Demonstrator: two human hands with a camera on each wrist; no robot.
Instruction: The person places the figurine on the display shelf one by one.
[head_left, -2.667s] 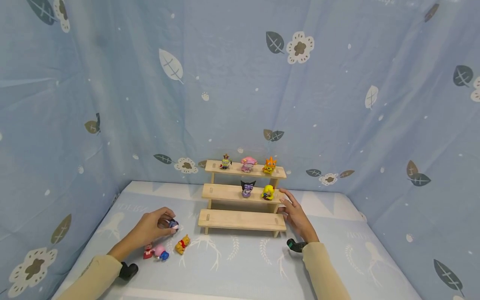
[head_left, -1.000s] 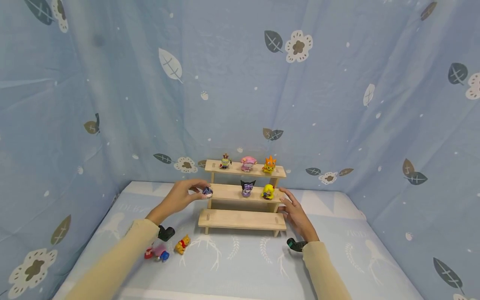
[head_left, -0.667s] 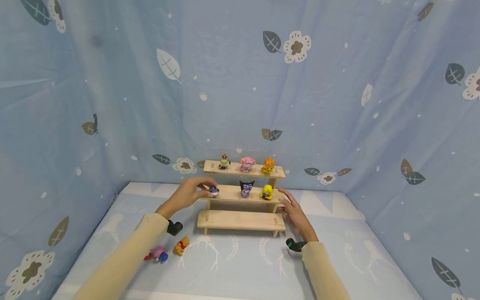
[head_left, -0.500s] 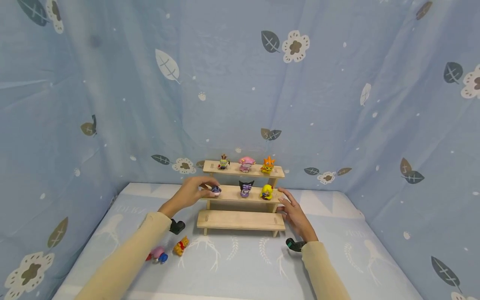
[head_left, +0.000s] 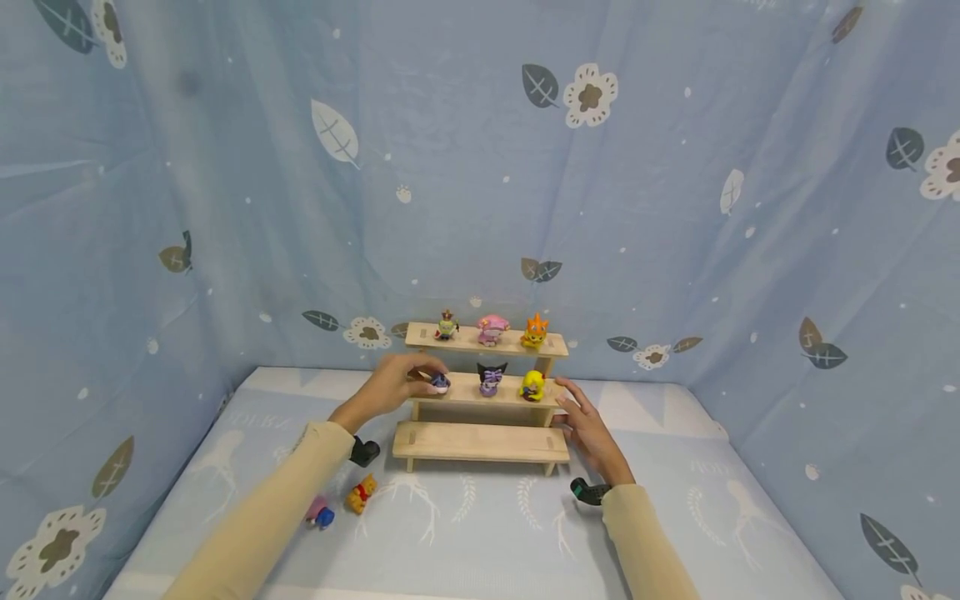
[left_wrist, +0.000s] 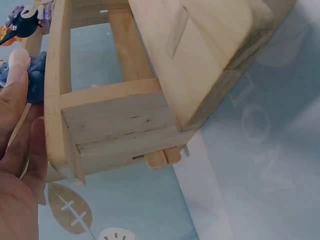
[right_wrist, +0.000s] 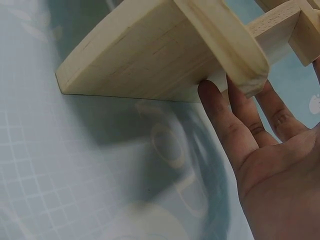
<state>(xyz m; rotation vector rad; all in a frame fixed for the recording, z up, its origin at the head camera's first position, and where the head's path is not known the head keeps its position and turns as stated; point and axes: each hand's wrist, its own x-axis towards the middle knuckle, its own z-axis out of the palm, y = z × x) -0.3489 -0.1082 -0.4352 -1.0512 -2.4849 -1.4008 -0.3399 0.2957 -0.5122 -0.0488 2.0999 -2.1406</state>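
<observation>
My left hand (head_left: 395, 384) pinches a small dark-blue figurine (head_left: 440, 382) at the left part of the middle tier of a wooden three-step display shelf (head_left: 480, 442). In the left wrist view the blue figurine (left_wrist: 36, 80) sits between thumb and fingers, beside the plank's edge. My right hand (head_left: 592, 433) touches the right end of the shelf; the right wrist view shows its fingers (right_wrist: 232, 132) extended against the wood. A purple figurine with black ears (head_left: 491, 379) and a yellow-haired figurine (head_left: 532, 385) stand farther right on the middle tier.
On the top tier stand a crowned figurine (head_left: 447, 325), a pink one (head_left: 492, 329) and an orange-spiked one (head_left: 535, 331). A yellow bear figurine (head_left: 362, 493) and a pink-and-blue figurine (head_left: 320, 512) lie on the table (head_left: 480, 550) near my left forearm. Patterned blue curtains (head_left: 465, 167) surround the table.
My left hand has carried the blue figurine from the table up to the middle tier, then rightward along it. My right hand has stayed at the shelf's right end.
</observation>
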